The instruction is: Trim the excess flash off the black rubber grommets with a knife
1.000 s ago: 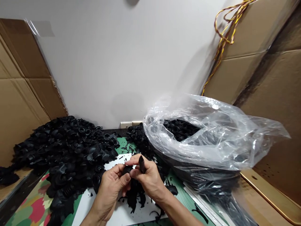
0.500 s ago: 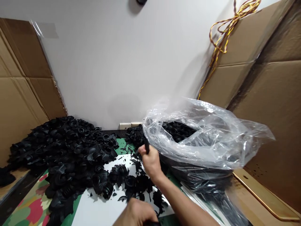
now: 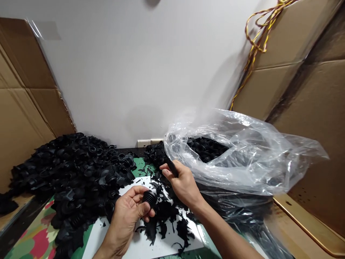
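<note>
My left hand [image 3: 126,212] pinches a ribbed black rubber bellows [image 3: 149,197] between thumb and fingers, above the white sheet [image 3: 99,239]. Closed around a slim black handle [image 3: 172,168] is my right hand [image 3: 185,185], just up and to the right of the bellows. The tool's working end cannot be made out. Torn black rubber scraps [image 3: 164,212] lie scattered on the sheet under both hands. To the left rises a large heap of similar black ribbed parts [image 3: 81,169].
A clear plastic bag [image 3: 250,172] holding more black parts stands on the right, close to my right forearm. Cardboard panels [image 3: 24,90] flank both sides, with twisted yellow wire [image 3: 254,46] hanging at right. A pale wall socket [image 3: 144,143] sits low behind.
My left hand has come up from the bottom edge and now shows the bellows in its fingers. The right hand has shifted slightly right, its black handle tilting. The view has shifted slightly.
</note>
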Motion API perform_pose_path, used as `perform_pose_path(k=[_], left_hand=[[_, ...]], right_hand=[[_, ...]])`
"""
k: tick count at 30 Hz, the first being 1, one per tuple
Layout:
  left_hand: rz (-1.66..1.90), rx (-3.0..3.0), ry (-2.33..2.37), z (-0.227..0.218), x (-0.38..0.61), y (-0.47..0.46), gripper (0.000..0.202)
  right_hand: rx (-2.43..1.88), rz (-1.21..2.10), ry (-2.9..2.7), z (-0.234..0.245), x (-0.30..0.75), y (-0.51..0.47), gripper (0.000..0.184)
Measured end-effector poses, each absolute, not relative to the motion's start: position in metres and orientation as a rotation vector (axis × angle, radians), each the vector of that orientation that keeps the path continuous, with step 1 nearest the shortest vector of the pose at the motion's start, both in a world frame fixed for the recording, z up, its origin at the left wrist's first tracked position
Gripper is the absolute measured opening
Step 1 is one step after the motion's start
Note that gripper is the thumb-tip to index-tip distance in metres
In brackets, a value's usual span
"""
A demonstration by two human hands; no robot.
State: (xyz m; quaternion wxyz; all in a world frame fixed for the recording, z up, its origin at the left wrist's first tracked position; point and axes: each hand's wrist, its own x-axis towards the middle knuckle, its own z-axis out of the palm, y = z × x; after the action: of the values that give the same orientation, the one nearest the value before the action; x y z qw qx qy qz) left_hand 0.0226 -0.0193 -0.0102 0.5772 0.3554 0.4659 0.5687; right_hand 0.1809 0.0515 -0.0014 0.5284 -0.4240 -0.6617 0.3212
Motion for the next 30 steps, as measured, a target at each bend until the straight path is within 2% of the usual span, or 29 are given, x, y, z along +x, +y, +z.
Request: perform_pose_path(k=[6,15,24,30], left_hand=[[1.318,0.865,1.11,-0.011,0.023,-0.021,0.04],[1.395,0.973,1.154,-0.009,0.026,-0.02,0.045],[1.413,0.831,1.133,-0.014,0.019,-0.022,0.051],[1.399,0.789,1.066,-0.014,0.018,-0.021,0.046]], right_hand=[[-0.666,1.08,-1.56,0.002,0.178,0.024,0.01],[-0.759,1.462,-1.305,-0.013,0.158,0.016,0.005],[-0.82,1.384,-1.111,-0.016,0.168,0.019,0.04],[-0.756,1.23,-1.245,-0.011,0.181,0.02,0.051]])
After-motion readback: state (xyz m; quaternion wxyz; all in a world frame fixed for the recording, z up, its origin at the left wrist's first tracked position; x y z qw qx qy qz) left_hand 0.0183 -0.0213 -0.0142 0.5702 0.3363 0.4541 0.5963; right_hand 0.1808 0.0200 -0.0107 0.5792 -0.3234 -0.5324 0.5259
